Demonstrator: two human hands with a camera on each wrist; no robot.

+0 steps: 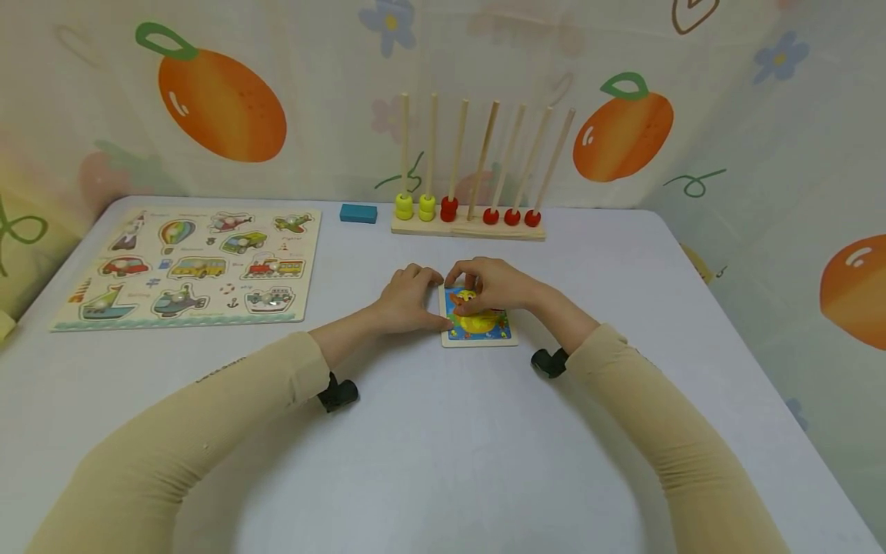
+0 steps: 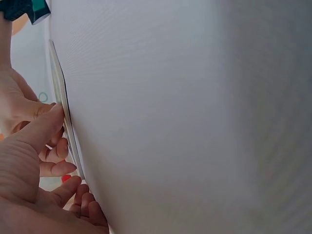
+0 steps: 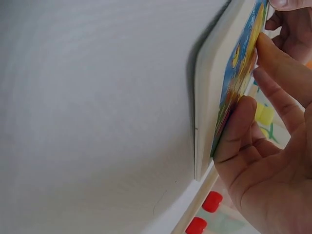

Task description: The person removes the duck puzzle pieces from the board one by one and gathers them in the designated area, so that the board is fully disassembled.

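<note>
A small square jigsaw puzzle [image 1: 494,335] with a yellow duck on a blue ground lies flat on the table, framed by a pale wooden border. My left hand [image 1: 408,300] holds its left side, the thumb at the lower left edge and the fingers by the upper left corner. From the upper right my right hand [image 1: 494,285] reaches over it. In the right wrist view its bent fingers and thumb touch the picture face of the puzzle [image 3: 207,97], near the far edge. Part of the picture is hidden under this hand.
Behind the puzzle stands a wooden bead rack [image 1: 467,227] with upright pegs and red and yellow beads. A blue block [image 1: 358,214] lies left of it. A vehicle peg puzzle board [image 1: 148,308] takes up the table's left side. Patterned curtains [image 1: 443,46] hang behind.
</note>
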